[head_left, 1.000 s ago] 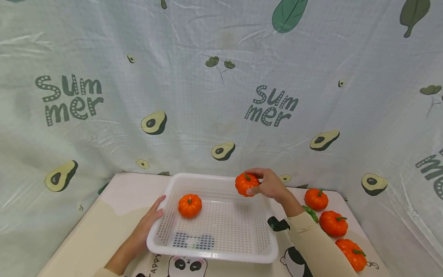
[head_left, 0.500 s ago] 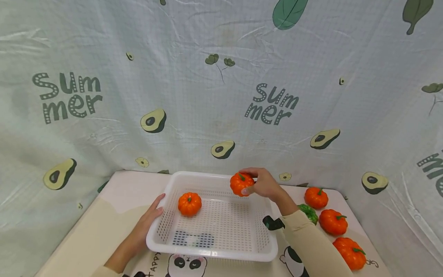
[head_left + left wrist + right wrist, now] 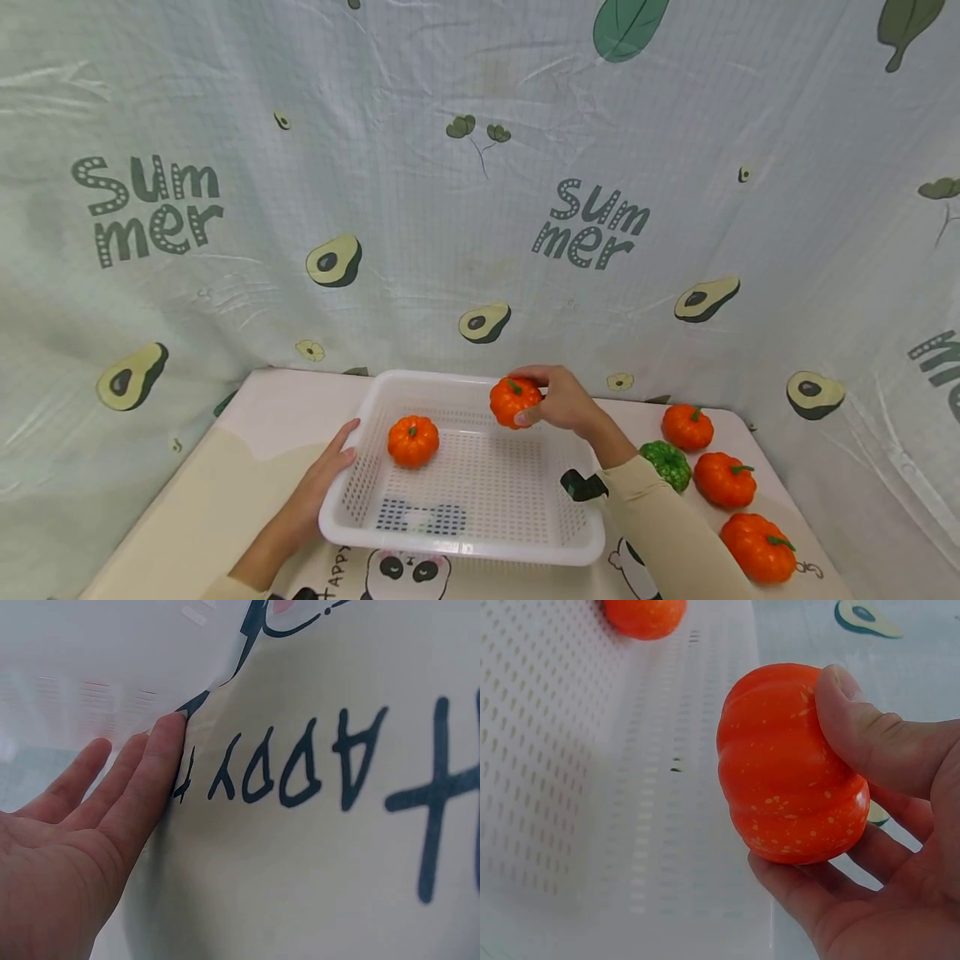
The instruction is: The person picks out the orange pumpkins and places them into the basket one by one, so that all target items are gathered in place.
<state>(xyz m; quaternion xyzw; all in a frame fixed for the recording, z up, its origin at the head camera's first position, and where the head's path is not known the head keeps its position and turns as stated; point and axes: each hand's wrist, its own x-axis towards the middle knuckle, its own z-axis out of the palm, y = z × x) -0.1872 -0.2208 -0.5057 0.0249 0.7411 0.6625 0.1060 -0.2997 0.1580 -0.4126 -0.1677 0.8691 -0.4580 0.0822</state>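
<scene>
My right hand point(image 3: 562, 403) holds an orange pumpkin point(image 3: 510, 402) over the back right part of a white plastic basket point(image 3: 461, 550). In the right wrist view the thumb lies on one side of the held pumpkin point(image 3: 791, 765) and the fingers curl under the other. A second orange pumpkin point(image 3: 413, 442) sits inside the basket at the left. Straight fingers of my left hand point(image 3: 318, 492) rest against the basket's left outer wall. From the left wrist camera, those fingers point(image 3: 150, 765) lie along the basket's side near the printed cloth.
Right of the basket, three orange pumpkins stand in a column, the middle one point(image 3: 724, 480) beside a green pumpkin-like vegetable point(image 3: 666, 465). A printed cloth point(image 3: 195, 492) covers the table. Behind it hangs a curtain point(image 3: 405, 200) with avocado prints.
My right hand has carried its pumpkin a little to the left over the basket. More of the green vegetable shows beside the right sleeve. The left hand has stayed at the basket's side.
</scene>
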